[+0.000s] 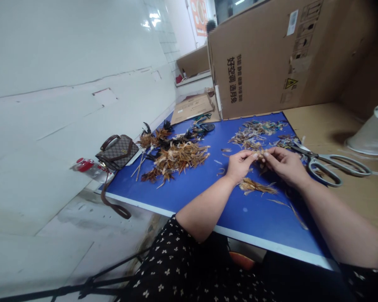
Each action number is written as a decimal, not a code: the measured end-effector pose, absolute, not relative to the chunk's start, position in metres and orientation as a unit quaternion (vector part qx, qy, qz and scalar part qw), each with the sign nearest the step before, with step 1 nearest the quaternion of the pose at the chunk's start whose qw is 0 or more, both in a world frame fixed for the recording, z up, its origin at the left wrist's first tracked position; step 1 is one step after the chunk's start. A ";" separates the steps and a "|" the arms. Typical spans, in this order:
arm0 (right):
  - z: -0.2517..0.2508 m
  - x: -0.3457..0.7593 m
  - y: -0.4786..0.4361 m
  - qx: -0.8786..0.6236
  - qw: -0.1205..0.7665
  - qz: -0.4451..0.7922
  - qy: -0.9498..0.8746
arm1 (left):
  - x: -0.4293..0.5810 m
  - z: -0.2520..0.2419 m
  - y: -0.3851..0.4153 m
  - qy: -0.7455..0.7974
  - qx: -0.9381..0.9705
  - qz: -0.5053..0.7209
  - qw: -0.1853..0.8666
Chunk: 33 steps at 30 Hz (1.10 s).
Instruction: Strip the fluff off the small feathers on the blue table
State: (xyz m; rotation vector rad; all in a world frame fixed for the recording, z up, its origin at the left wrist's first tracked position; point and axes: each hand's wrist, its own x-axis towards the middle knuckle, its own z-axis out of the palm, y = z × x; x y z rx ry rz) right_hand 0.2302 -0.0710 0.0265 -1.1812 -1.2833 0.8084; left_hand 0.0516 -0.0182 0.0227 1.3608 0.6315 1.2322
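Observation:
My left hand (239, 165) and my right hand (285, 165) meet over the blue table top (201, 188), fingertips pinched together on a small bunch of brown feathers (261, 157). A loose tuft of brown feathers (256, 186) lies just under my wrists. A larger heap of orange-brown feathers (176, 159) lies to the left, some on thin sticks. More scattered feathers (255, 132) lie beyond my hands.
Large grey scissors (330, 163) rest right of my right hand on the wooden surface. A white cone-shaped object (373, 132) stands at far right. A big cardboard box (271, 58) walls the back. A brown patterned handbag (117, 152) and a red-capped bottle (86, 167) sit at the table's left corner.

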 end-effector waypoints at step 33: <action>0.024 0.224 -0.067 -0.492 0.605 0.368 -0.506 | 0.060 0.019 -0.018 0.279 0.456 0.515 0.671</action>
